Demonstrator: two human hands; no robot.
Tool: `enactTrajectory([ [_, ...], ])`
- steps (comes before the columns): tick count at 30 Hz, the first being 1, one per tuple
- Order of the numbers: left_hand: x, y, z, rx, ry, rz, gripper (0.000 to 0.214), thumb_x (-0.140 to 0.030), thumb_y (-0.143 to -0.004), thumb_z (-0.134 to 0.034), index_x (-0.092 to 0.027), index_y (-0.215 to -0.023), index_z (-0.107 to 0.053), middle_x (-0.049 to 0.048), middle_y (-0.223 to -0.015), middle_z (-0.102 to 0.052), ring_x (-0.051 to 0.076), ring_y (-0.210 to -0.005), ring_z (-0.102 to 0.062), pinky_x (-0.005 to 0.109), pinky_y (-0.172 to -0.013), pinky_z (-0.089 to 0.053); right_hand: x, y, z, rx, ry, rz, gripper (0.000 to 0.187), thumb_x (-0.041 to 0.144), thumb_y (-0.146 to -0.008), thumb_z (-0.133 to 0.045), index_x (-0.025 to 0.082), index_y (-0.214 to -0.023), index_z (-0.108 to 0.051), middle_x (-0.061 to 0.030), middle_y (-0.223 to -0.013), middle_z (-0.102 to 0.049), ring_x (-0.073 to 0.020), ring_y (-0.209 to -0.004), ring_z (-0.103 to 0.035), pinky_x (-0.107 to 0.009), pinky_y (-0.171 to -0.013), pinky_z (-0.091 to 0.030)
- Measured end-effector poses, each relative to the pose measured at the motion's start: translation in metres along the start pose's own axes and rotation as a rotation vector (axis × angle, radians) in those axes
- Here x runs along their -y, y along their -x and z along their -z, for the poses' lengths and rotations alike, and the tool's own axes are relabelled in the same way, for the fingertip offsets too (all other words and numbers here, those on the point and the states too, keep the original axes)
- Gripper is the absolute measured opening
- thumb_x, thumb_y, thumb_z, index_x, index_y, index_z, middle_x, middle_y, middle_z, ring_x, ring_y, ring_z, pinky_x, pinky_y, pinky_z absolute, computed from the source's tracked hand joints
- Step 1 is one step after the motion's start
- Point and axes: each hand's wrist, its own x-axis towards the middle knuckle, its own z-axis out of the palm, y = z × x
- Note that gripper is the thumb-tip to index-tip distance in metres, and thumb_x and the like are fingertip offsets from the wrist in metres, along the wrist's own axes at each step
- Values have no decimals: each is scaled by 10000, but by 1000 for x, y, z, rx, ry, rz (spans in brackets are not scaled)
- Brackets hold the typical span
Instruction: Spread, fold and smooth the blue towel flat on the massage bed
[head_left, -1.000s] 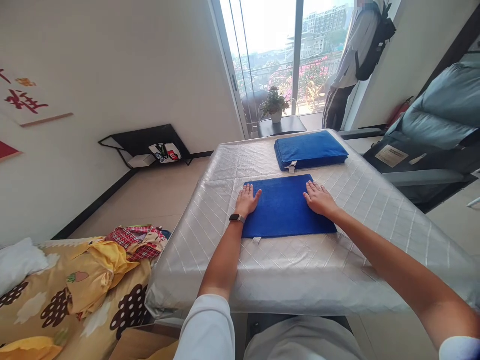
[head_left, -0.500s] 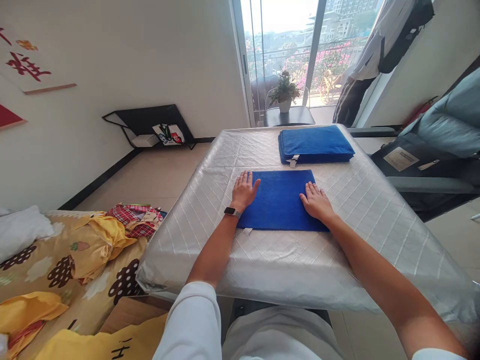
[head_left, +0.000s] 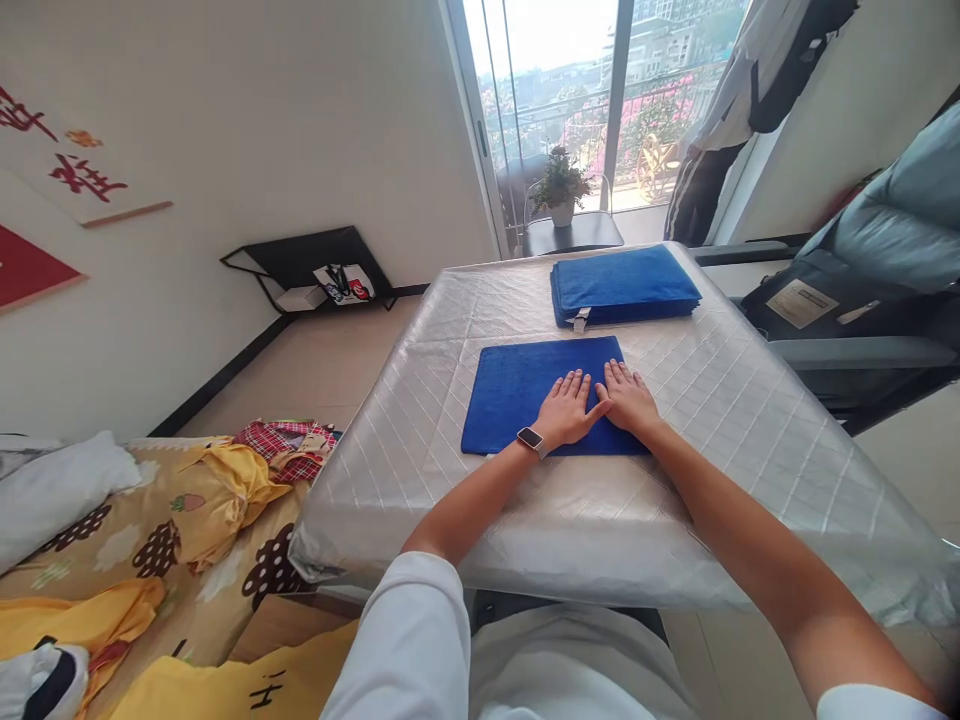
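Head view, from my remote seat: blue cloth [head_left: 506, 400] lies flat on the silver-covered surface [head_left: 442, 330], toward the near side and roughly square to me. Left hand [head_left: 568, 408] rests palm down on its right half, fingers straight and together, gripping nothing. Right hand [head_left: 628, 400] lies just beside it, over the cloth's right edge, equally flat and unclenched; I can't tell whether the thumbs touch. Stack of blue cloths [head_left: 626, 280] sits beyond, far right, a white label [head_left: 581, 320] hanging at its near left corner.

Handling, my judgement: light, soft, limp, nothing to break. Nap looks plush, so skin should grip it well; the shiny cover beneath may let it skate, so I'd favour flat, even pressure over a push. For a hold, I'd pinch the two left corners, which lie uncovered, thumb under and fingers above. One-corner lifting would likely make it sag. Layer count: can't tell.
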Motion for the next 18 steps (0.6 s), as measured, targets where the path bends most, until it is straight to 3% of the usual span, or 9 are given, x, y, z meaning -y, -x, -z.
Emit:
enactTrajectory([
  [4,58,32,9,12,-16,138,879,-703,-1015,-60,-116,-1634,-273,112,-1704,-218,231,-1589,-151,413,-1301,-133,2,0,1,-2,-38,-11,699,411,-1061,-186,14,-1630,-265,-149,-1700,-215,-261,-1576,-187,-444,-1280,-155],
  [9,122,79,20,6,-46,354,882,-676,-1029,-66,-55,-1625,-263,164,-1702,-189,260,-1588,-152,425,-1292,-150,2,-1,-1,-21,-52,-15,689,421,-1061,-189,46,-1629,-295,-151,-1695,-237,-258,-1573,-200,-444,-1276,-159],
  [12,136,94,20,-15,-41,382,887,-676,-1029,-60,-49,-1623,-262,166,-1702,-192,258,-1587,-161,411,-1287,-170,2,-1,-2,-32,-42,-23,684,425,-1063,-188,58,-1628,-304,-154,-1692,-247,-262,-1570,-211,-461,-1270,-171],
  [18,135,97,15,-59,-29,371,912,-696,-1019,-59,-42,-1614,-285,175,-1693,-231,267,-1582,-186,404,-1286,-172,9,6,5,-164,44,-21,682,393,-1051,-227,4,-1601,-337,-181,-1669,-300,-272,-1557,-246,-467,-1273,-151],
])
